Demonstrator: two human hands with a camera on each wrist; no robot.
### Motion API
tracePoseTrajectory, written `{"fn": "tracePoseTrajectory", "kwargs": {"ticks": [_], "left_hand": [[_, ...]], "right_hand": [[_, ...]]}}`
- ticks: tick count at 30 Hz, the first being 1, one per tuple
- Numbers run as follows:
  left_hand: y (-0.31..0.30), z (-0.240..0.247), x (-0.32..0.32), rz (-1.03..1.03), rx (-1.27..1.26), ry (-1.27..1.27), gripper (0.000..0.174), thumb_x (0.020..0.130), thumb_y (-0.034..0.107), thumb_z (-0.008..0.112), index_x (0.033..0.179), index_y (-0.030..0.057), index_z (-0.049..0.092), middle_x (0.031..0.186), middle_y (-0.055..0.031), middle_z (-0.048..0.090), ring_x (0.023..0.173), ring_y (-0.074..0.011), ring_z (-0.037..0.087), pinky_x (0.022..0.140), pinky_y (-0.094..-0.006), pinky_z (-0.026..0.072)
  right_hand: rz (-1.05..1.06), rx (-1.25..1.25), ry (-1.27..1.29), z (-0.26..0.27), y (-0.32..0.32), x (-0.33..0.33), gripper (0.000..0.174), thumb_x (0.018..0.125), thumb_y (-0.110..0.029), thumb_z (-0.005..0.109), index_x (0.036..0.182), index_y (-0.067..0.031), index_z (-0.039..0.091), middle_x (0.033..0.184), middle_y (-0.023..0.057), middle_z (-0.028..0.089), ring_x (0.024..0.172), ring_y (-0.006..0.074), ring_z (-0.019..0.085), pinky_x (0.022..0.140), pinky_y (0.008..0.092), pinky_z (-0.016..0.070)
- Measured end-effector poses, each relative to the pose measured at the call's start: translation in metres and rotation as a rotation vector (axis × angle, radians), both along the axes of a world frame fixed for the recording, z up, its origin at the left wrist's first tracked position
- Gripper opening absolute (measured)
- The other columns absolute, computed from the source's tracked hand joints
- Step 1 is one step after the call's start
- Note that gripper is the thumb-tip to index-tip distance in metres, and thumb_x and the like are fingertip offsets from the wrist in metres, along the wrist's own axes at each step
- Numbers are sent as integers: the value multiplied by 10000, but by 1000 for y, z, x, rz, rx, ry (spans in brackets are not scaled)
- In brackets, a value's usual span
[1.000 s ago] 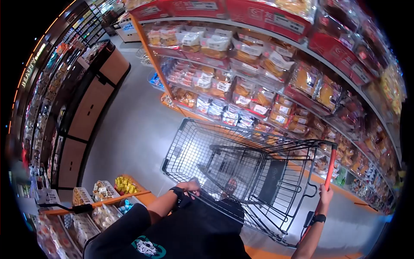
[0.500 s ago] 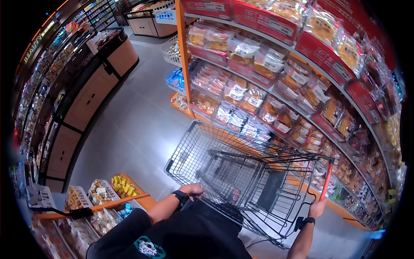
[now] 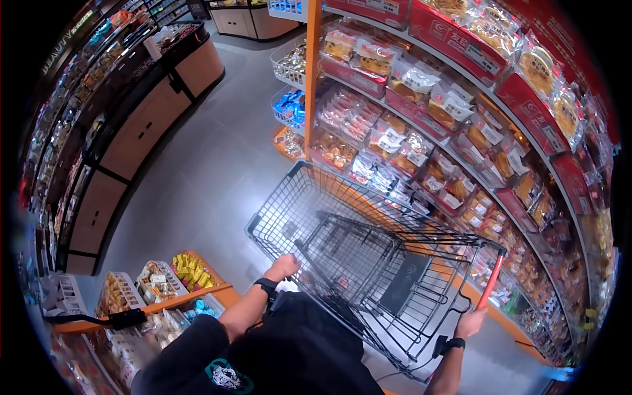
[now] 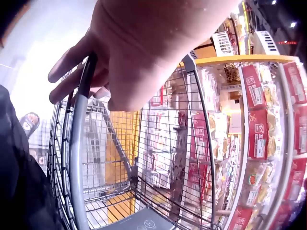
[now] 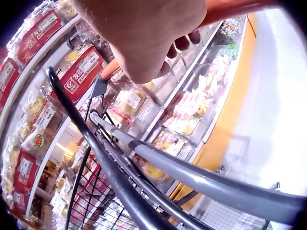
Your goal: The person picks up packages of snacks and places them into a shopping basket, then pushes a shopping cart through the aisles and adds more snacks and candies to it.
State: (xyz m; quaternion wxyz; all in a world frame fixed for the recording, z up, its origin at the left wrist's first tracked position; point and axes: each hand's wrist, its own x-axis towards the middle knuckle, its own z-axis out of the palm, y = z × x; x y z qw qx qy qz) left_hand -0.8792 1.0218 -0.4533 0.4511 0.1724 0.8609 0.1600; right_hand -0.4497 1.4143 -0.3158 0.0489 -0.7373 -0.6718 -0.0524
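Note:
A metal wire shopping cart (image 3: 359, 263) stands in front of the person, its basket holding no goods. The left hand (image 3: 283, 266) grips the basket's near side rim; in the left wrist view the fingers (image 4: 72, 76) bend over the grey rim bar (image 4: 79, 143), with the thumb on the inner side. The right hand (image 3: 471, 322) holds the cart's orange-red handle (image 3: 491, 280) at its near end. From the right wrist, the right hand (image 5: 144, 38) is wrapped about that handle, fingertips showing below it. The cart's folding seat panel (image 3: 406, 284) is dark.
Tall shelves of packaged bread (image 3: 421, 85) run along the right, close beside the cart. White wire baskets (image 3: 289, 108) hang at the shelf end. At left stands a curved wooden counter (image 3: 141, 141); a low snack display (image 3: 197, 270) is at the near left. Grey floor (image 3: 217, 164) lies between.
The shelf end and its baskets have shifted right in the head view, showing more of the aisle beyond. The left hand sits slightly higher in view; both hands remain on the cart.

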Motion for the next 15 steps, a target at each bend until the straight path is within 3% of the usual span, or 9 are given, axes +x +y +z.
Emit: {"fn": "tracePoseTrajectory", "kwargs": {"ticks": [1, 4, 6, 8, 13, 15], "left_hand": [[-1, 5, -4, 82, -20, -65, 442, 843, 381, 538, 849, -42, 667, 738, -198, 663, 684, -278, 672, 631, -394, 534], [0, 6, -10, -7, -25, -28, 494, 851, 417, 530, 873, -59, 659, 804, -221, 666, 807, -324, 666, 737, -407, 515], [1, -6, -18, -87, -100, -3, 571, 826, 482, 560, 991, -58, 645, 1043, -272, 624, 1066, -366, 578, 905, -417, 448], [2, -3, -28, -34, -109, 32, 582, 824, 485, 563, 1030, -55, 634, 1113, -274, 596, 1106, -367, 555, 921, -418, 439], [35, 33, -55, 36, 34, 154, 552, 810, 493, 578, 962, -32, 661, 975, -246, 650, 966, -360, 617, 853, -392, 473], [47, 16, -73, 98, 149, 132, 527, 809, 487, 577, 922, -19, 668, 925, -226, 662, 916, -339, 634, 816, -388, 483]], "right_hand": [[-1, 12, 12, -2, -4, -2, 366, 816, -185, 627, 1093, -48, 432, 1031, 190, 586, 899, 385, 608, 739, 479, 484], [20, 44, 136, 1, -9, -14, 305, 824, -205, 602, 1045, -45, 466, 1009, 195, 596, 890, 381, 609, 727, 478, 481], [-19, 8, 130, 7, -10, -24, 305, 821, -206, 589, 1049, -36, 478, 996, 202, 597, 893, 381, 604, 730, 474, 477], [-22, 12, 132, 6, -10, -20, 322, 815, -201, 583, 1066, -26, 483, 989, 205, 597, 895, 381, 600, 735, 470, 475], [83, 153, 134, -10, -2, -12, 389, 785, -170, 585, 1122, -6, 482, 1017, 203, 587, 914, 376, 590, 760, 465, 472], [123, 191, 134, -15, -2, -11, 396, 778, -163, 584, 1128, -7, 483, 1029, 199, 584, 920, 377, 587, 763, 464, 473]]}}
